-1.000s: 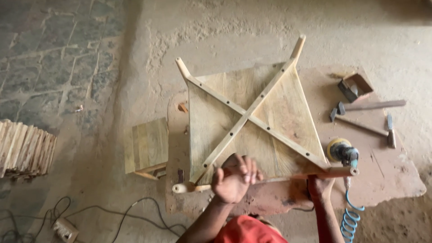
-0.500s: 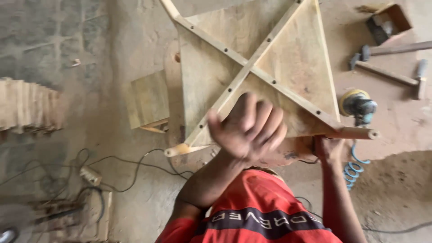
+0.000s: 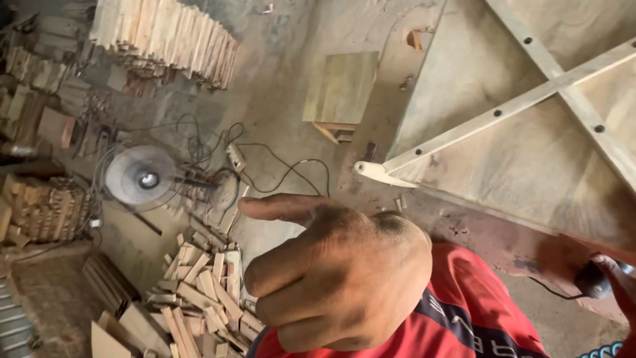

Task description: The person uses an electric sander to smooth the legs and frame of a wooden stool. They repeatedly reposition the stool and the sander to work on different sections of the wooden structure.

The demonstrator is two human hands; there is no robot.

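My left hand (image 3: 338, 278) is raised close to the camera, fingers curled into a fist and thumb sticking out to the left, with nothing in it. Behind it at the upper right lies an upturned pale wooden table (image 3: 523, 159) with crossed braces (image 3: 503, 109) dotted with screw holes. One rounded leg tip (image 3: 371, 171) points left. The table rests on a reddish worktop (image 3: 490, 232). Only a sliver of my right hand (image 3: 619, 282) shows at the right edge, beside a small dark object (image 3: 591, 282) with a thin wire. Its grip is hidden.
A small wooden stool (image 3: 339, 89) stands on the dusty floor left of the worktop. Cables (image 3: 278, 172) trail to a round fan (image 3: 140, 176). Wood offcuts (image 3: 199, 292) lie heaped at lower left, and stacked wooden strips (image 3: 165, 33) sit at the top left.
The view has swung left and down toward the floor. My left hand has come off the table's edge and risen toward the camera as a fist. The right hand has slid almost out of view.
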